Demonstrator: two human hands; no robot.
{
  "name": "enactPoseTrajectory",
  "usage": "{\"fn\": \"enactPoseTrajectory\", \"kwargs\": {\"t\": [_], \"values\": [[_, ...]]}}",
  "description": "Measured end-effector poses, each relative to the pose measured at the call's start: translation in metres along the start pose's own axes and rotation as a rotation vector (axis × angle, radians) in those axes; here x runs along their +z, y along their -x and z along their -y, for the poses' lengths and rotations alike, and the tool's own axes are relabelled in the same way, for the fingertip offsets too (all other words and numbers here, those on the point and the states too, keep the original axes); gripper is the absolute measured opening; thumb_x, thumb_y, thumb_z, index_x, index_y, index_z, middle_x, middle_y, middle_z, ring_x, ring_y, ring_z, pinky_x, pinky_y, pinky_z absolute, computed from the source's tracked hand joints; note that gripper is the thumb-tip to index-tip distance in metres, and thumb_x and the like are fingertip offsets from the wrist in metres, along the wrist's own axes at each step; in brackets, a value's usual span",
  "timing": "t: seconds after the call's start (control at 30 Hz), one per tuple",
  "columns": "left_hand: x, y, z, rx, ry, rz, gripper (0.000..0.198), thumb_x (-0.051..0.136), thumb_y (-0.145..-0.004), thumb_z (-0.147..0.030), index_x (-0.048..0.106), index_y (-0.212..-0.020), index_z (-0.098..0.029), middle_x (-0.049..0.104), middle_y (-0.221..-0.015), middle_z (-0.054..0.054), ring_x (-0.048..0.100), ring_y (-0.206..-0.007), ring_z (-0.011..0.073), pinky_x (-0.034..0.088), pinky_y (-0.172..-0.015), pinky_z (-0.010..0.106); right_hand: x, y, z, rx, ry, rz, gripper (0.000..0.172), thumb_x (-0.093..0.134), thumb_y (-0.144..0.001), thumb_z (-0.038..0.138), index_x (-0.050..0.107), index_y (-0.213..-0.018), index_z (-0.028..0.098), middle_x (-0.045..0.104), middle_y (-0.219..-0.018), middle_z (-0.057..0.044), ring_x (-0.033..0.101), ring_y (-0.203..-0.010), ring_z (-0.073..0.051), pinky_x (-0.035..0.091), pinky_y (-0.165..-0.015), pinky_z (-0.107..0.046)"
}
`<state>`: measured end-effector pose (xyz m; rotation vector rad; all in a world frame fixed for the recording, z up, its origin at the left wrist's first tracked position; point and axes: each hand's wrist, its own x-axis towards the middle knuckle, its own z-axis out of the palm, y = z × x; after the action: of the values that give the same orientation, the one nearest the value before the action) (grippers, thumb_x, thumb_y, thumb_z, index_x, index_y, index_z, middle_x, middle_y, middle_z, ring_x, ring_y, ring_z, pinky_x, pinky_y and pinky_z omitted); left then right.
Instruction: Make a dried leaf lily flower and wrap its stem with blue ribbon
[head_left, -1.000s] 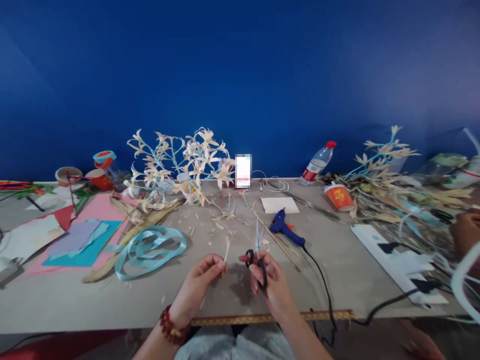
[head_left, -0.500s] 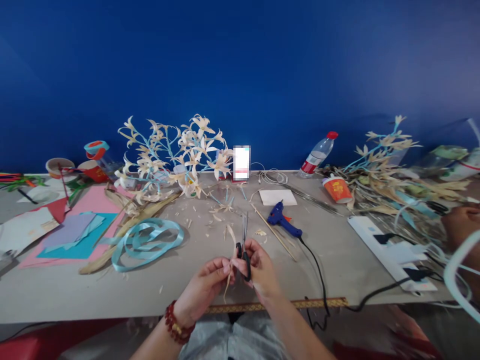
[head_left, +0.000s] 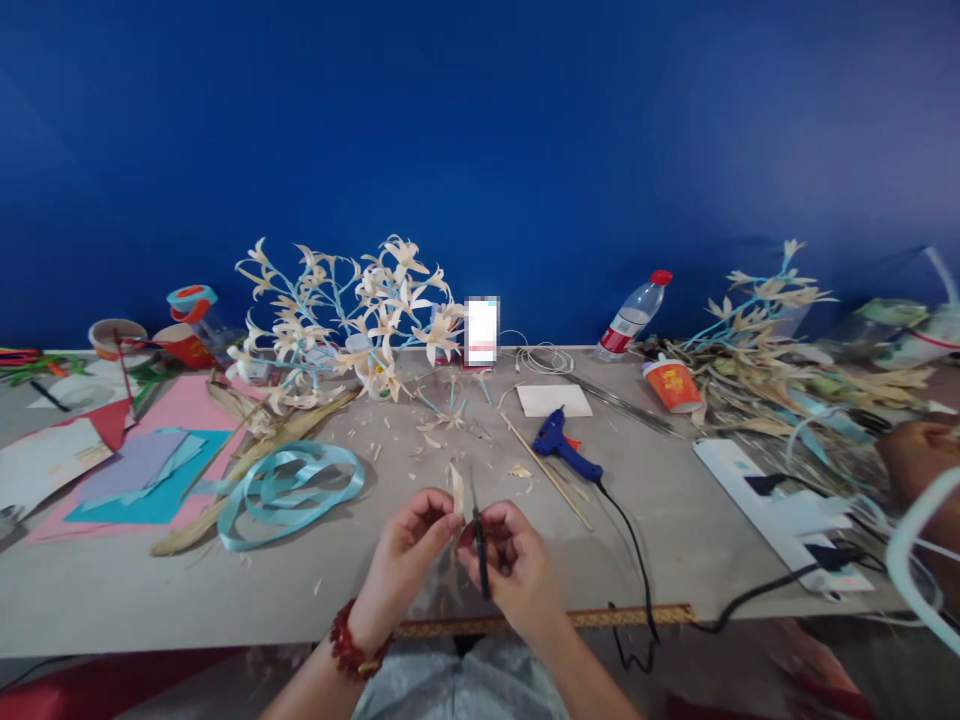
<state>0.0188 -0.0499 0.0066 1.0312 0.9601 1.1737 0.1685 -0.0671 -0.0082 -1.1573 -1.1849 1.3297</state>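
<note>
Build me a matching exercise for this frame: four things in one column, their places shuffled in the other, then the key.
Things
1. black-handled metal scissors
2. thin cream-coloured strip
3. dark blue plastic glue gun
4. clear red-capped plastic bottle

Places
A. lying by the white rectangular card
B. pinched in the left hand
C. by the plain blue wall
D. held in the right hand

Pairs: 1-D, 2-B, 3-A, 4-C
</note>
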Motion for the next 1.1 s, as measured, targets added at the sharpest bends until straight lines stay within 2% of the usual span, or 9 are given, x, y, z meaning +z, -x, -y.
{"fn": "enactPoseTrajectory", "kwargs": {"t": [0.23, 0.47, 0.53, 0.63, 0.7, 0.83, 0.93, 1.03, 1.1], "values": [[-0.013, 0.007, -0.018, -0.206, 0.055, 0.200, 0.017, 0.070, -0.082, -0.032, 0.063, -0.081, -0.017, 0.057, -0.068, -0.001, 0.050, -0.064, 0.0120, 0.038, -0.064, 0.023, -0.012, -0.014, 0.025, 0.097, -0.295, -0.031, 0.032, 0.081, -0.068, 0.033, 0.056, -0.085, 0.021, 0.064, -0.078, 0.001, 0.039, -0.045, -0.006, 0.025, -0.036, -0.017], [-0.023, 0.002, -0.036, -0.085, -0.295, 0.279, 0.015, 0.064, -0.085, -0.032, 0.066, -0.085, -0.018, 0.062, -0.077, 0.002, 0.055, -0.071, 0.0155, 0.043, -0.068, 0.025, -0.005, -0.013, 0.029, 0.048, -0.260, -0.047, 0.033, 0.082, -0.064, 0.026, 0.052, -0.077, 0.021, 0.061, -0.068, 0.004, 0.047, -0.052, -0.007, 0.037, -0.046, -0.016], [-0.025, 0.002, -0.036, 0.064, -0.437, 0.218, 0.013, 0.061, -0.086, -0.030, 0.067, -0.088, -0.019, 0.065, -0.085, 0.005, 0.059, -0.081, 0.0191, 0.046, -0.075, 0.029, -0.004, -0.011, 0.027, 0.010, -0.258, -0.084, 0.033, 0.080, -0.066, 0.028, 0.051, -0.078, 0.022, 0.062, -0.071, 0.003, 0.051, -0.054, -0.009, 0.039, -0.047, -0.018], [-0.024, 0.010, -0.031, 0.405, -0.619, -0.104, 0.008, 0.062, -0.085, -0.027, 0.067, -0.087, -0.021, 0.065, -0.094, 0.008, 0.058, -0.093, 0.0241, 0.044, -0.086, 0.036, -0.006, -0.005, 0.022, -0.092, -0.189, -0.148, 0.032, 0.079, -0.068, 0.026, 0.051, -0.083, 0.024, 0.064, -0.076, 0.002, 0.053, -0.054, -0.010, 0.040, -0.048, -0.020], [-0.020, 0.020, -0.024, 0.496, -0.613, -0.259, 0.011, 0.062, -0.085, -0.027, 0.065, -0.077, -0.022, 0.062, -0.081, 0.006, 0.057, -0.083, 0.0230, 0.044, -0.079, 0.035, -0.009, -0.001, 0.017, -0.186, -0.099, -0.150, 0.026, 0.075, -0.073, 0.023, 0.052, -0.085, 0.024, 0.064, -0.078, 0.002, 0.050, -0.051, -0.010, 0.039, -0.047, -0.021], [-0.002, 0.033, -0.004, 0.091, -0.308, 0.023, 0.038, 0.054, -0.091, -0.042, 0.060, -0.061, -0.018, 0.052, -0.060, 0.002, 0.048, -0.059, 0.0157, 0.037, -0.057, 0.028, -0.013, 0.005, 0.008, -0.405, 0.128, -0.041, 0.021, 0.070, -0.076, 0.018, 0.058, -0.092, 0.026, 0.065, -0.082, 0.000, 0.050, -0.050, -0.011, 0.042, -0.050, -0.026], [0.009, 0.032, 0.008, -0.204, 0.040, -0.002, 0.036, 0.063, -0.085, -0.047, 0.058, -0.067, -0.017, 0.048, -0.058, -0.002, 0.040, -0.052, 0.0106, 0.032, -0.051, 0.023, -0.016, 0.007, 0.006, -0.528, 0.302, 0.122, 0.021, 0.068, -0.076, 0.018, 0.062, -0.094, 0.026, 0.068, -0.078, -0.001, 0.053, -0.052, -0.014, 0.046, -0.057, -0.029], [0.010, 0.031, 0.013, -0.281, 0.190, -0.044, 0.033, 0.072, -0.078, -0.044, 0.056, -0.069, -0.017, 0.048, -0.060, -0.003, 0.040, -0.051, 0.0089, 0.032, -0.050, 0.021, -0.019, 0.009, 0.007, -0.548, 0.380, 0.207, 0.022, 0.066, -0.076, 0.018, 0.064, -0.096, 0.027, 0.071, -0.080, -0.001, 0.057, -0.054, -0.015, 0.048, -0.061, -0.031], [0.007, 0.030, 0.011, -0.190, 0.155, -0.071, 0.030, 0.071, -0.080, -0.042, 0.057, -0.069, -0.017, 0.049, -0.063, -0.003, 0.041, -0.052, 0.0088, 0.034, -0.051, 0.021, -0.021, 0.011, 0.006, -0.503, 0.327, 0.172, 0.025, 0.068, -0.074, 0.019, 0.063, -0.097, 0.027, 0.071, -0.086, -0.002, 0.059, -0.057, -0.016, 0.049, -0.062, -0.031]]}}
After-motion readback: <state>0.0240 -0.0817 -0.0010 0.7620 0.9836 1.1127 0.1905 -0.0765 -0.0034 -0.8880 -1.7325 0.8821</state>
